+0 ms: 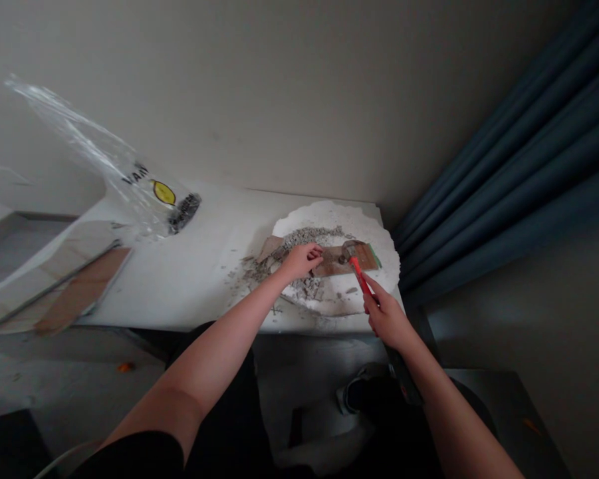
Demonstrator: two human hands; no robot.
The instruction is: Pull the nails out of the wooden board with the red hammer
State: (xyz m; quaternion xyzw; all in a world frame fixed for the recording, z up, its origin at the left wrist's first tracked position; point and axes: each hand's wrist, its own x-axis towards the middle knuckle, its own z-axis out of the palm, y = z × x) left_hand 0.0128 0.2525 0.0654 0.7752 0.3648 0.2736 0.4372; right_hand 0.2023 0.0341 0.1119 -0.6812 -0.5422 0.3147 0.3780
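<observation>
My right hand point(385, 313) is wrapped round a hammer point(361, 279) with a red shaft and a dark grip end. Its metal head is at a brown wooden board point(334, 265), beside a small dark lump point(342, 259). At the board's left end is my left hand point(302, 259), its fingers curled together; what they hold, if anything, I cannot make out. Grey broken rubble point(309, 287) lies around that hand. The board and much of the rubble rest on a rough-edged white sheet point(324, 211). A flat brownish piece point(270, 247) lies left of the hand.
A white table point(204, 273) stands against a grey wall. On its left are a clear plastic bag point(144, 186) with dark bits at its bottom and a brown strip point(82, 286). A dark blue curtain point(508, 159) hangs close on the right. An orange object point(125, 366) lies on the floor.
</observation>
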